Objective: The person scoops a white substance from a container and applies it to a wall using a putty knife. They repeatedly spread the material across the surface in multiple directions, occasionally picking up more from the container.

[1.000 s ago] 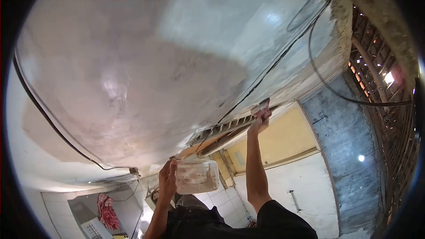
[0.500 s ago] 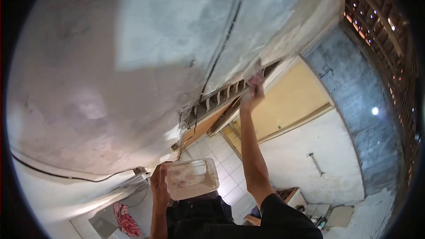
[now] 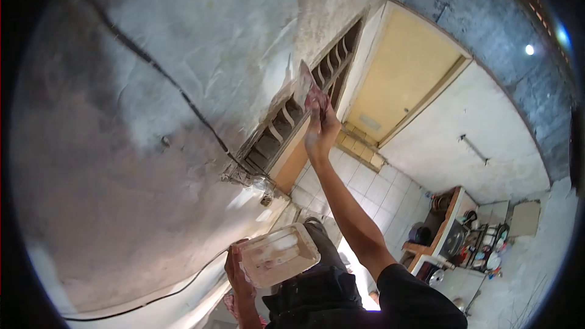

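Note:
My right hand point(image 3: 322, 131) is raised in front of the wall, its fingers closed round a putty knife point(image 3: 312, 91) with a reddish handle and a pale flat blade. The blade points up and overlaps the grille opening and the wall edge beside it. Low in the view, my left hand point(image 3: 239, 273) grips the side of a pale rectangular plastic tub point(image 3: 277, 278). White paste point(image 3: 281, 242) is smeared over the inside of the tub. The plastered wall point(image 3: 183, 30) shows lighter, patchy areas above the grille point(image 3: 281, 123) with its curved bars.
A dark cable point(image 3: 164, 76) runs diagonally across the wall. Beyond the grille is a yellow door point(image 3: 411, 64). Tiled floor point(image 3: 390, 192) lies far below, with a kitchen counter point(image 3: 450, 222) and cookware at the lower right.
The view has swung right and down, showing more counter and floor. The putty knife, still in my right hand, now has its blade in clearer sight. My left hand keeps the tub, now tilted more.

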Demonstrator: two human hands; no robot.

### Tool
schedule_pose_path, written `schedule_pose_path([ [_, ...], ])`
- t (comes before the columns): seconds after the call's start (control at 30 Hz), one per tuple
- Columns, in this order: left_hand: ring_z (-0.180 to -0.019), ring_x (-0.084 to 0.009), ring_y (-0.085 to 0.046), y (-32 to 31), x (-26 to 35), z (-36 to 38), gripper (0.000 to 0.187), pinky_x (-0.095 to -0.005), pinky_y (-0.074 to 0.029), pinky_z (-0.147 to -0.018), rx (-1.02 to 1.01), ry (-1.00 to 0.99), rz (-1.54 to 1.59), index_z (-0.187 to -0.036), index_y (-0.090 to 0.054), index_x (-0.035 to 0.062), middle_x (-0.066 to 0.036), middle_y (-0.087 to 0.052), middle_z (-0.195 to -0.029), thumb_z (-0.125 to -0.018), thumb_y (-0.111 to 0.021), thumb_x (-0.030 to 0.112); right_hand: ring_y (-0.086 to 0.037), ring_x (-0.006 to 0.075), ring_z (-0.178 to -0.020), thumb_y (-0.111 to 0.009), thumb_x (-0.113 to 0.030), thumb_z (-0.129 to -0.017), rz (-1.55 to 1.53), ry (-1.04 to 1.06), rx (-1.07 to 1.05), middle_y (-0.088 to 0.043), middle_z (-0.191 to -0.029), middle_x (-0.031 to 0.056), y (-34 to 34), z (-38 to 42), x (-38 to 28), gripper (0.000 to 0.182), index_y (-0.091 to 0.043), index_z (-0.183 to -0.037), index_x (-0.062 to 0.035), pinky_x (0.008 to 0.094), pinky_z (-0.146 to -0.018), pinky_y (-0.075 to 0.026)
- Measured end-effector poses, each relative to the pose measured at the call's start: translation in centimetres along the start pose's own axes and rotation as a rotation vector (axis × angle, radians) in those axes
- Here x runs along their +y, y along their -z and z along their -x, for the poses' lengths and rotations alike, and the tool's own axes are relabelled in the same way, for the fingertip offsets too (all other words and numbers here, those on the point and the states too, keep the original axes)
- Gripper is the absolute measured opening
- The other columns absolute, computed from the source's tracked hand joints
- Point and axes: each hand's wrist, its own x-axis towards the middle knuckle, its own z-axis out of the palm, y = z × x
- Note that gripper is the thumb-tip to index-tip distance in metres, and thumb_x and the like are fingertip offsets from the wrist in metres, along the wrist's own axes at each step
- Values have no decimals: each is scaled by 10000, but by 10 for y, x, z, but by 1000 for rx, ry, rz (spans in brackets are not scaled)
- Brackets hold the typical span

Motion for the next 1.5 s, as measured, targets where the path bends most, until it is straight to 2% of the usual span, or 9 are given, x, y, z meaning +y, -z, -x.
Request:
schedule_pose_path([
  [0.33,-1030,-209,-577,-1,14,5,423,-337,-457,-917,-23,103,133,-1162,-564,-32,-124,-607,-1095,-997,-425,332,-607,127,-983,-522,-37,-948,-80,-226,-153,-663,-1166,104,-33,68,-9,332,-588,-1269,-96,248,-821,-489],
  [0.5,-936,-227,-616,-12,39,7,426,-377,-537,-806,20,188,210,-1138,-553,61,-90,-620,-1039,-969,-451,438,-598,128,-1022,-516,-63,-956,-321,146,-173,-655,-1163,157,-21,77,7,325,-574,-1275,-72,252,-840,-484],
  [0.63,-962,-225,-613,-13,49,10,444,-386,-534,-822,-3,180,148,-1148,-552,78,-83,-618,-1057,-965,-445,468,-648,191,-940,-492,-22,-948,17,-137,-49,-669,-1127,158,-11,40,-9,341,-559,-1282,-33,273,-824,-498],
  [0.77,-1035,-278,-596,-17,58,15,521,-417,-512,-871,47,213,114,-1196,-537,20,-144,-596,-1130,-972,-399,470,-587,359,-1101,-537,81,-794,15,-138,-379,-487,-1318,225,-32,50,-8,655,-406,-1409,-100,377,-859,-515],
  [0.9,-979,-232,-608,-23,65,15,456,-401,-526,-834,39,224,143,-1161,-546,72,-93,-614,-1068,-967,-439,471,-567,351,-1127,-538,138,-709,-4,48,-395,-440,-1388,154,-38,87,-27,756,-432,-1398,-155,399,-879,-518],
  [1.07,-1046,-290,-591,-7,55,6,520,-427,-506,-892,-25,225,132,-1214,-513,18,-151,-597,-1128,-964,-428,466,-678,266,-963,-537,156,-739,-150,-140,-379,-614,-1233,111,9,78,-16,544,-612,-1216,-96,304,-748,-527],
  [1.1,-1050,-292,-589,-8,55,6,521,-428,-505,-893,-29,237,185,-1217,-507,17,-151,-597,-1124,-961,-437,466,-648,249,-1042,-460,147,-784,-106,-30,-223,-650,-1154,185,10,64,-9,172,-566,-877,47,330,-850,-509],
  [1.2,-1049,-288,-586,-13,63,6,526,-428,-504,-890,-56,266,218,-1222,-499,18,-148,-596,-1123,-955,-452,469,-608,208,-1041,-433,-88,-987,-155,-321,83,-652,-1134,146,5,11,2,275,-584,-1162,62,314,-939,-450],
  [1.5,-1029,-281,-589,-8,73,4,526,-429,-512,-875,-17,235,218,-1230,-499,24,-146,-594,-1108,-939,-483,462,-667,239,-978,-526,-86,-944,-50,-155,83,-672,-1061,192,-32,5,18,247,-621,-1164,-26,318,-824,-497],
])
